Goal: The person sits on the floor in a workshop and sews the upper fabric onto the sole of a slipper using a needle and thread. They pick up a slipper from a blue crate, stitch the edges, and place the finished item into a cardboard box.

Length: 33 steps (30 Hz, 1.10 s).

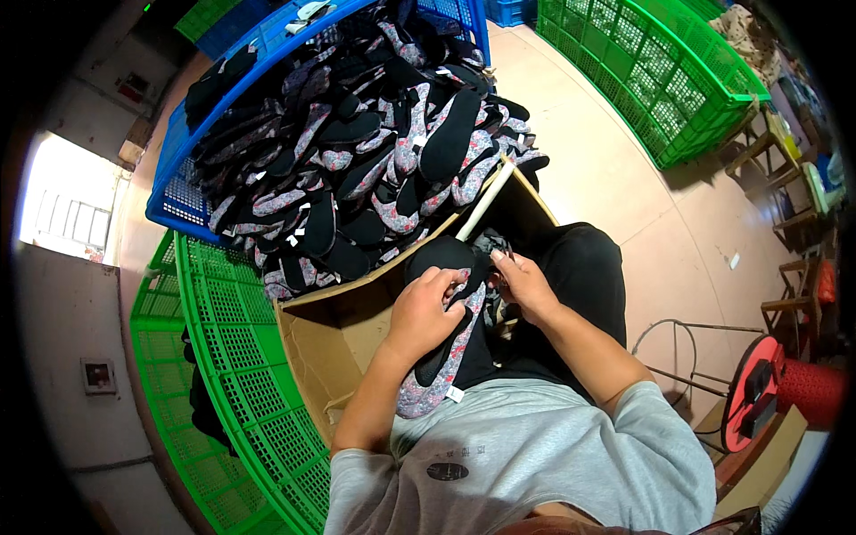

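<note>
A cloth slipper (426, 393) with a black sole and grey-and-red floral trim lies across my lap, a small white tag at its heel end. My left hand (429, 311) grips it near the middle, fingers curled over the black part. Close beside its far end, my right hand (526, 287) is closed, thumb and fingers pressed together. Something small and dark shows at those fingers, too hidden to name. Just ahead is a large heap of similar slippers (450, 134), floral and black, many with white tags.
An open cardboard box (308, 334) stands before my legs, a pale rod (487, 198) at its far corner. Blue crate (183, 169) behind the heap; green crates (254, 383) at left and a green crate (655, 76) far right. Wooden stools (785, 178) and a red spool (807, 392) stand right.
</note>
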{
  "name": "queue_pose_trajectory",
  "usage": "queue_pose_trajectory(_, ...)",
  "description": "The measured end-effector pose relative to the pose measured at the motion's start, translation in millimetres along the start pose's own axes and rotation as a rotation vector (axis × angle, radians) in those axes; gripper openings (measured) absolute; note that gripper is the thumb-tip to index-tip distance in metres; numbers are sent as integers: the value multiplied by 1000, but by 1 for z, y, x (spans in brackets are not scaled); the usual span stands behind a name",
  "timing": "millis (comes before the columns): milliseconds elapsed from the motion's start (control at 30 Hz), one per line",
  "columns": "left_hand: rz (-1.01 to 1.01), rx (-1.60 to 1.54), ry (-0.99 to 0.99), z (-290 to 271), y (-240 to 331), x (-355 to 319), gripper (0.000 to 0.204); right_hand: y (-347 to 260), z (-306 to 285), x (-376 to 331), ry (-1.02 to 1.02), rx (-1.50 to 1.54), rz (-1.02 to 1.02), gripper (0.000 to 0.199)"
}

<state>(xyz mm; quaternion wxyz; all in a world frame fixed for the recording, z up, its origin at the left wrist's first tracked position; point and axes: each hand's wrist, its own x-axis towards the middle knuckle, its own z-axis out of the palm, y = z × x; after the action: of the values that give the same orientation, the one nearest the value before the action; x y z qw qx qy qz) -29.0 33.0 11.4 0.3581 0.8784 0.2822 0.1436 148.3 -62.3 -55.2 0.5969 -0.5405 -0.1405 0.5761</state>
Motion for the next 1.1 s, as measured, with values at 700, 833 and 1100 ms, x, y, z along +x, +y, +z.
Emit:
queue_pose_trajectory(700, 195, -304, -149, 3, -33, 14, 30, 10, 5, -7, -50, 23, -355, 15)
queue_pose_trajectory(833, 214, -338, -183, 1, -38, 21, 25, 0, 1, -10, 19, 66, -423, 14)
queue_pose_trajectory(1100, 300, -304, -146, 23, -49, 27, 18, 0, 3, 2, 119, -87, -502, 22)
